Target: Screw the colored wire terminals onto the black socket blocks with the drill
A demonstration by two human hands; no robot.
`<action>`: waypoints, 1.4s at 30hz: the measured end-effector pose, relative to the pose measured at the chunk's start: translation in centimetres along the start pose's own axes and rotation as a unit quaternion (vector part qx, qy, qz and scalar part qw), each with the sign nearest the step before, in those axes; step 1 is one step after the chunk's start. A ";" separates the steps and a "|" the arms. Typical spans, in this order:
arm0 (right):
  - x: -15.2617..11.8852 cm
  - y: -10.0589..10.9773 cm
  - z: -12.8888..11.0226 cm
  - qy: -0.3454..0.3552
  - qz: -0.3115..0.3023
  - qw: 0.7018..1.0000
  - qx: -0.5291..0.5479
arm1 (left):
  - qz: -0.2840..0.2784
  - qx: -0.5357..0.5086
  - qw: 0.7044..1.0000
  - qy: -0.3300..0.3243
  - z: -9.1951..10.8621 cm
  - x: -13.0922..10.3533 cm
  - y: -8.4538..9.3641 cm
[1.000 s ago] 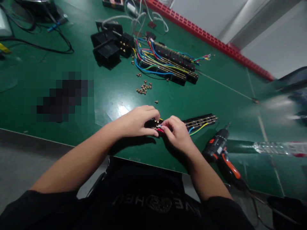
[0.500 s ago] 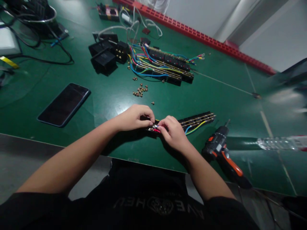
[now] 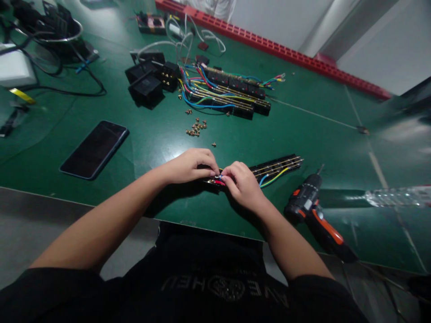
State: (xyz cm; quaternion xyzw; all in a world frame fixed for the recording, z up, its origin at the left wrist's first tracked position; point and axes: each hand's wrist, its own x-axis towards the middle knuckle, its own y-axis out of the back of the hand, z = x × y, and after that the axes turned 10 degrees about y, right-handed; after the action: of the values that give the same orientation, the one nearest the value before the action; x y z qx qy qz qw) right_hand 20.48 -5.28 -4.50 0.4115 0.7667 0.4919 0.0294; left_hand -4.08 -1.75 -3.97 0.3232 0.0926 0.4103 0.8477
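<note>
A black power strip point(image 3: 278, 167) with brass bars along it lies slantwise on the green table in front of me. Blue and yellow-green wires run along its near side, and a red wire point(image 3: 219, 183) shows at its left end. My left hand point(image 3: 197, 166) bends over that left end, thumb and fingertips closed together; whatever is between them is hidden. Close beside it, my right hand point(image 3: 243, 185) pinches the end of a blue wire point(image 3: 221, 177) near the strip's terminals. Both hands cover much of the strip's left part.
Brass screws point(image 3: 196, 128) lie in a loose group beyond my hands. Farther back are other wired strips point(image 3: 229, 96) and black plastic housings point(image 3: 146, 87). A phone point(image 3: 94, 150) lies left; a cordless screwdriver point(image 3: 311, 208) lies right. A red slotted rail point(image 3: 269, 47) edges the table.
The view has shifted slightly. Both hands stay at the strip's left end, with only small finger movement; a little more of the blue wire's end shows between them.
</note>
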 end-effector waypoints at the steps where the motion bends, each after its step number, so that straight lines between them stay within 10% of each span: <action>1: 0.0 0.0 0.0 -0.001 0.000 1.000 0.000 | -0.002 0.004 1.000 -0.006 0.0 0.0 0.0; 12: 0.2 -0.2 0.0 -0.030 -0.004 0.999 0.009 | 0.031 0.131 0.990 -0.029 1.5 -0.3 -0.8; 27: 0.0 0.2 -0.4 -0.028 0.001 1.000 0.013 | 0.181 0.054 0.981 0.050 2.7 -2.5 -0.6; 42: -0.6 0.4 -0.9 -0.011 -0.037 0.998 -0.059 | 0.300 0.148 0.941 -0.046 1.0 -2.5 -5.7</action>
State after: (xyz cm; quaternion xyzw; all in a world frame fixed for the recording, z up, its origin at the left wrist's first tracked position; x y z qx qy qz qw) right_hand 20.75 -6.25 -3.96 0.3856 0.7509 0.5302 0.0798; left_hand -1.66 -6.69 -6.99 0.4766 0.0122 0.6120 0.6309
